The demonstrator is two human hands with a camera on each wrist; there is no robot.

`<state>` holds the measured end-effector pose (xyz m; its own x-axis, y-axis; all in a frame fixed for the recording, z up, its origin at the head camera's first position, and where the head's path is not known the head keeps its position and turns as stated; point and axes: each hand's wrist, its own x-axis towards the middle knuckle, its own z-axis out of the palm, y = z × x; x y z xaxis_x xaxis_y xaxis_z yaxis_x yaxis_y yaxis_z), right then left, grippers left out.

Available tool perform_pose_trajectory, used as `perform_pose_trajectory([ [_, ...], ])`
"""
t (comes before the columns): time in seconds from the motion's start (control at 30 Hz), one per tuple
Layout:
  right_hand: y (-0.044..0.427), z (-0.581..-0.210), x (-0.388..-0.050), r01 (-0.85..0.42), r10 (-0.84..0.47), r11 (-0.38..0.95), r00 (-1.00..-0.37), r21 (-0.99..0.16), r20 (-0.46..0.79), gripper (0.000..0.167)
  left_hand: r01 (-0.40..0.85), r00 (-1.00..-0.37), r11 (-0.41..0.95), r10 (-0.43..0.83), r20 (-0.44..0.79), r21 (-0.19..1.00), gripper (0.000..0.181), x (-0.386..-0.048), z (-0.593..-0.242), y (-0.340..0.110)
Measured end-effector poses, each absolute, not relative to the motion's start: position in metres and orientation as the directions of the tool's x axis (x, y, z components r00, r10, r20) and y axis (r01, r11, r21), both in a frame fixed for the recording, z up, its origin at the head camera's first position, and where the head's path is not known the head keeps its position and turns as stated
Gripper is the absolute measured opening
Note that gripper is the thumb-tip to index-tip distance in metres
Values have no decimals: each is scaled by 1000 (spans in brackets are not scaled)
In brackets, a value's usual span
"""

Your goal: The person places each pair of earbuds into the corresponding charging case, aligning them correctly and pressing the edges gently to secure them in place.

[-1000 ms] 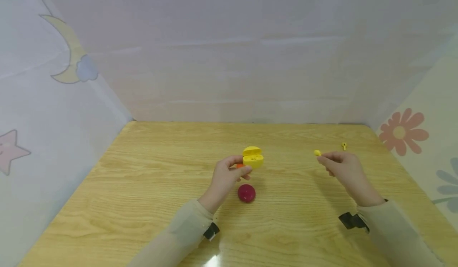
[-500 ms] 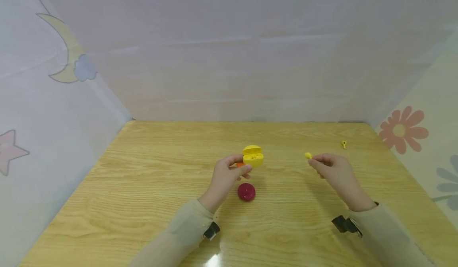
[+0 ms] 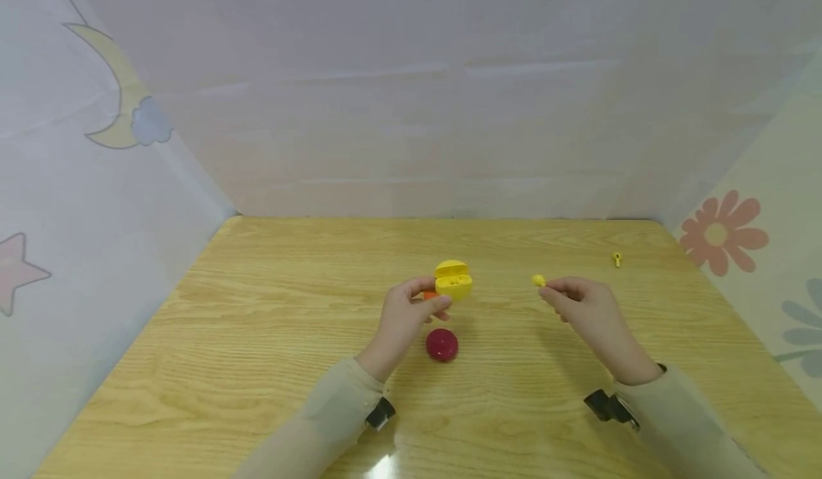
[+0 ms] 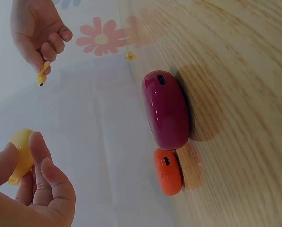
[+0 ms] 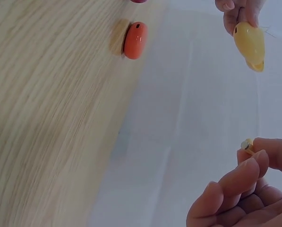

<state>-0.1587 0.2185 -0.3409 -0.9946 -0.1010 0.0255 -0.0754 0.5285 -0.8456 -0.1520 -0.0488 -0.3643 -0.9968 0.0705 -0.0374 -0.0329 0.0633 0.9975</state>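
Observation:
My left hand [image 3: 404,322] grips a yellow earbud case [image 3: 454,286] above the table, its lid raised and the inner slots facing me. To the right, my right hand [image 3: 591,315] pinches a yellow earbud [image 3: 538,280] between thumb and fingers, a short way from the case. In the right wrist view the earbud [image 5: 247,144] pokes out past the fingertips. A second yellow earbud [image 3: 617,259] lies on the table at the far right. Under the left hand sits a dark red case [image 3: 442,345], its lid down. An orange case [image 4: 168,171] stands beyond it, mostly hidden by the left hand in the head view.
The wooden table [image 3: 289,308] runs back to a pale fabric wall [image 3: 385,143]. Printed side walls bound it at left and right, one with a pink flower [image 3: 724,233]. Both cases on the table stand close below the left hand.
My right hand has moved left with the earbud, bringing it nearer the yellow case. The left hand has stayed almost still, and the things on the table have not moved.

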Motion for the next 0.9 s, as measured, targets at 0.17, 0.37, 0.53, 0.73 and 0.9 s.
perform_pose_trajectory([
  [0.17,209,-342,-158,-93,-113,514,-993,-853,41,37,-37,-997,66,70,-42,997,32,-153,-364,-49],
  [0.37,197,-342,-156,-118,-130,477,-990,-871,63,35,-33,-997,65,68,-38,997,31,-154,-363,-50],
  [0.53,187,-342,-154,-132,-146,447,-987,-885,73,33,-26,-997,61,67,-30,998,32,-154,-363,-49],
  [0.73,176,-338,-152,-169,-155,426,-981,-889,112,28,-28,-998,54,63,-32,998,33,-155,-363,-48],
  [0.9,171,-336,-150,-179,-160,411,-979,-894,123,25,-34,-997,59,65,-38,998,32,-155,-363,-47],
])
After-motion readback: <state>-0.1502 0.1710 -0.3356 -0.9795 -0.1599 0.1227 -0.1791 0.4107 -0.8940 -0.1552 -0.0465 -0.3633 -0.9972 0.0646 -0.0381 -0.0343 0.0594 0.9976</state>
